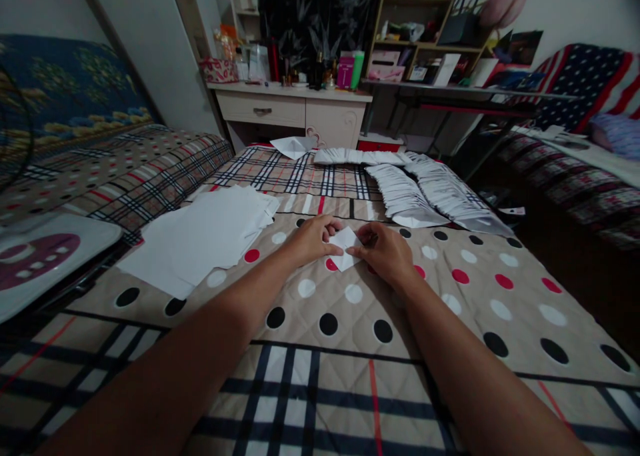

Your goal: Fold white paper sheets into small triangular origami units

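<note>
Between my two hands is a small folded piece of white paper (346, 259), just above or on the dotted bedspread. My left hand (316, 237) pinches its left edge, thumb on top and fingers curled. On the other side my right hand (383, 248) grips the right edge, its thumb pressed near the paper's middle. To the left lies a loose stack of flat white sheets (200, 233). Beyond my right hand, long rows of folded white paper pieces (450, 189) stand packed together. A larger folded white paper (294, 147) rests at the far edge.
The quilted bedspread (327, 296) has dots and plaid bands. A white plastic board with a purple oval (37, 256) sits at the left edge. Past the bed stand a white dresser (280, 109) with bottles and a desk with shelves. Another bed (575, 183) is at the right.
</note>
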### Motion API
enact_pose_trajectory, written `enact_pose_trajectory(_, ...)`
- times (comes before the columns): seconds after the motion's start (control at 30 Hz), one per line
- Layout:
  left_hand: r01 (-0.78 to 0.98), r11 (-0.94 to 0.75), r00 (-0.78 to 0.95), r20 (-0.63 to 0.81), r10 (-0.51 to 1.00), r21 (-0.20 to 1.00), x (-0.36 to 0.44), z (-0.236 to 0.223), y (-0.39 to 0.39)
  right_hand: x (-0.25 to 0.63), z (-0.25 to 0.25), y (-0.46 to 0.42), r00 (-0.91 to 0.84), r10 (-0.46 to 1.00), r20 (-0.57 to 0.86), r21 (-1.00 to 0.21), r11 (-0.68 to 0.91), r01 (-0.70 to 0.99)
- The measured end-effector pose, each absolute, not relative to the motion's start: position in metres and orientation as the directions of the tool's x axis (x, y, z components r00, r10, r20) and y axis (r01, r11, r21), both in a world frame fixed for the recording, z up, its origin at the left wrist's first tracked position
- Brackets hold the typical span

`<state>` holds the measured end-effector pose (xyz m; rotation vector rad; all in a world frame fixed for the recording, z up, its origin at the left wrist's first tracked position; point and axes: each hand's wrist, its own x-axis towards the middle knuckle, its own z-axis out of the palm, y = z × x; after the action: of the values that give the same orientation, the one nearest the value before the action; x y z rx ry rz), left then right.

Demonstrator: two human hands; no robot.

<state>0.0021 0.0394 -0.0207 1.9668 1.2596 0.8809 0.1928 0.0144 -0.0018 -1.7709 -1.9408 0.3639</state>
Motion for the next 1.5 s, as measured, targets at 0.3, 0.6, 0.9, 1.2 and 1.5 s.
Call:
enact_pose_trajectory(0.3,0.496,-0.336,0.323,0.189,0.927,0.8,0.002,-0.021,0.04,0.193,-0.002,0.013,-0.035,0.989,0.145,-0.557,0.11,0.823)
enact_pose_trajectory(0.6,0.507,-0.321,0.294,0.189,0.937,0.8,0.003,-0.023,0.039,0.192,-0.004,0.01,-0.018,0.988,0.151,-0.62,0.109,0.777)
enact_pose_trajectory(0.9,0.551,-0.271,0.323,0.097,0.941,0.789,-0.002,-0.021,0.042,0.206,-0.006,0.021,-0.208,0.972,0.107,-0.654,0.227,0.722)
enact_pose_trajectory(1.2,0.665,-0.35,0.366,0.121,0.923,0.659,-0.001,-0.022,0.044,0.209,-0.006,0.024,-0.252,0.965,0.079,-0.615,0.246,0.749)
enact_pose_trajectory(1.5,0.618,-0.377,0.375,0.162,0.913,0.69,-0.001,-0.023,0.045,0.208,-0.006,0.02,-0.239,0.963,0.123,-0.612,0.263,0.745)
